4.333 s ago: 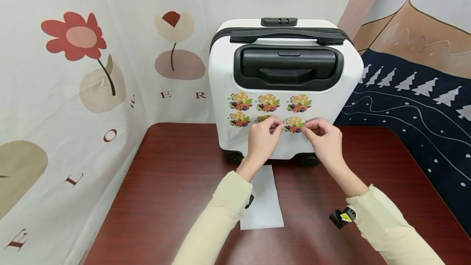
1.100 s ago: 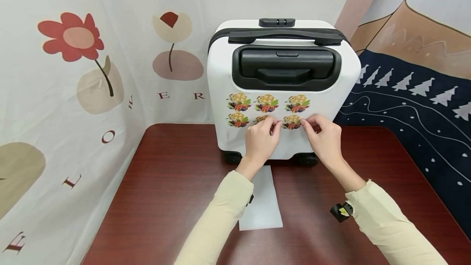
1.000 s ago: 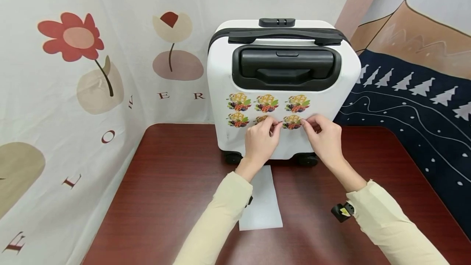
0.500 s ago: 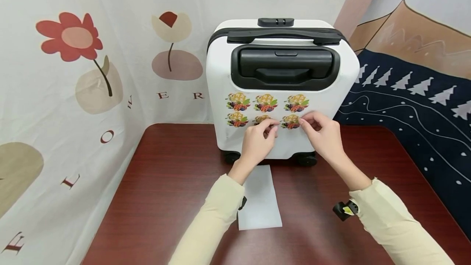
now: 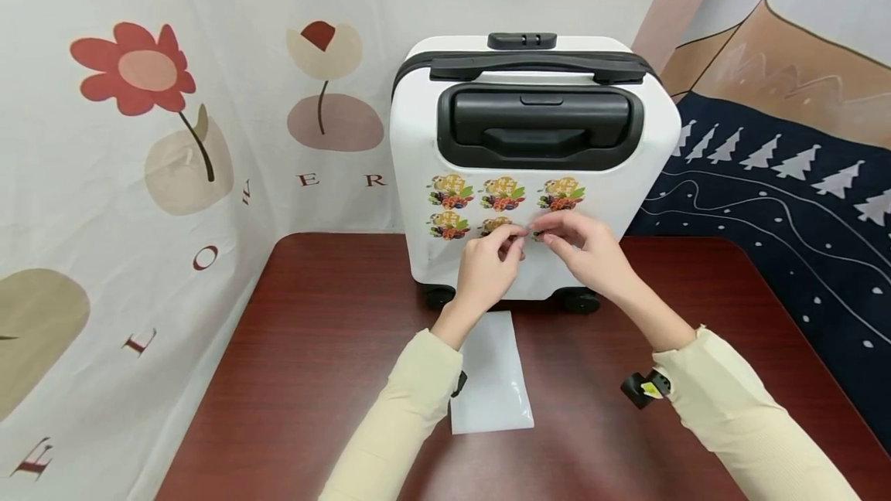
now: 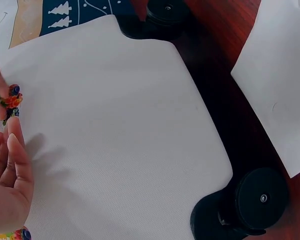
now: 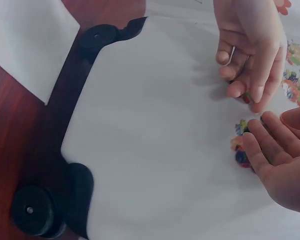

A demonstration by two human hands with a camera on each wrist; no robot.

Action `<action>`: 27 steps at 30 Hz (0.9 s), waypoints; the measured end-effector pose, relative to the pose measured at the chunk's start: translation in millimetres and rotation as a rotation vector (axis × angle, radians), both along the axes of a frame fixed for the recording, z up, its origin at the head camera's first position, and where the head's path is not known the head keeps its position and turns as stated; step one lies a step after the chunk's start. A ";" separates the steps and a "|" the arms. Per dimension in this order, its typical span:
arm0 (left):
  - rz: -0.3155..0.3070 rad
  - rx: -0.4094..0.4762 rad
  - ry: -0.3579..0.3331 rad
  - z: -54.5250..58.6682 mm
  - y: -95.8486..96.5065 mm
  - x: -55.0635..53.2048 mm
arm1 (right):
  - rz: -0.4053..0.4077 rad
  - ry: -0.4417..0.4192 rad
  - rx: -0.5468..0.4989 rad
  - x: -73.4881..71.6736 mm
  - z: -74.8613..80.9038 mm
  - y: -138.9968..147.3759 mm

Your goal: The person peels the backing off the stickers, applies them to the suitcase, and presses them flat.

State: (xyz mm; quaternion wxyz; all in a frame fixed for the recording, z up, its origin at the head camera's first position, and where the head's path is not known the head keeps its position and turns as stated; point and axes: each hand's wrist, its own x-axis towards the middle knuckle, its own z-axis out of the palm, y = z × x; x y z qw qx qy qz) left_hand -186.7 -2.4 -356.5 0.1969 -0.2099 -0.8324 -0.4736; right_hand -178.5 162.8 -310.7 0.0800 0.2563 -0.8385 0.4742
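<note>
A white suitcase (image 5: 431,253) stands upright, with two rows of fruit stickers on its front. My right hand (image 5: 588,250) is over the lower right sticker (image 7: 240,145) and hides most of it in the head view. Its fingers are extended, and their tips are close to the left fingertips. My left hand (image 5: 487,269) is in front of the lower middle sticker (image 5: 496,223), which it partly covers. Its fingers are loosely bent, thumb and index tips near each other, and I see nothing held between them. The top right sticker (image 5: 561,194) lies flat just above the right hand.
A white sheet (image 5: 497,377) lies on the reddish-brown table (image 5: 313,362), in front of the suitcase and partly under the left forearm. Black wheels (image 5: 580,301) hold the suitcase up. Printed cloth (image 5: 334,199) hangs behind.
Earlier both hands had their fingertips at the lower right sticker's edges. The left hand has drawn back slightly; the right has moved left across the sticker towards the left fingertips.
</note>
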 end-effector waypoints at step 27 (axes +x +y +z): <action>-0.028 0.034 -0.089 2.5 -2.0 3.1 | 0.107 -0.102 -0.016 -3.1 1.5 18.6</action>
